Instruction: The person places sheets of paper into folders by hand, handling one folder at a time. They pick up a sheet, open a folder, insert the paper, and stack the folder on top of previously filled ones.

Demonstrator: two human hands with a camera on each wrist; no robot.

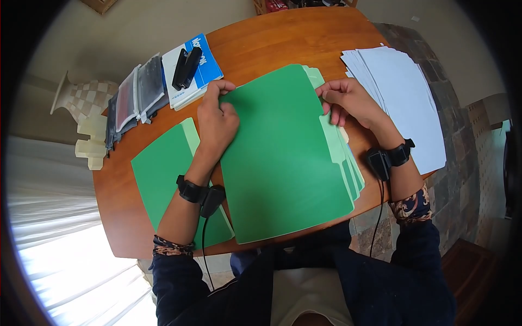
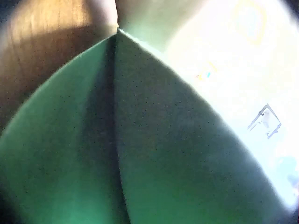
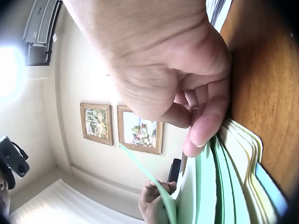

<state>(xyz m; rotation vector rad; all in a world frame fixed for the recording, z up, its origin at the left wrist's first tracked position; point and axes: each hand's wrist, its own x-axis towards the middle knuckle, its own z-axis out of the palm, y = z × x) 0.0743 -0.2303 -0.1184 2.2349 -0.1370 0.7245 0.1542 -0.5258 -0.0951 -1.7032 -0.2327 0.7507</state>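
Observation:
A large green file folder [image 1: 283,157] lies in front of the person, over several others whose pale green tabs [image 1: 333,138] fan out on the right. At its upper left edge, the left hand [image 1: 217,119] grips the folder with curled fingers. The right hand [image 1: 350,100] has its fingertips at the tabbed right edges. In the right wrist view, thumb and fingers pinch at the upper edges of the folder stack [image 3: 233,186], while a light green flap [image 3: 148,172] stands raised from it. The left wrist view shows a folded green folder [image 2: 163,130] close up.
Another green folder [image 1: 163,168] lies under the left forearm. White paper sheets [image 1: 402,103] are stacked at the right of the wooden table [image 1: 283,38]. A black stapler [image 1: 186,69] sits on a blue-and-white notepad [image 1: 211,62], beside zip pouches [image 1: 149,84].

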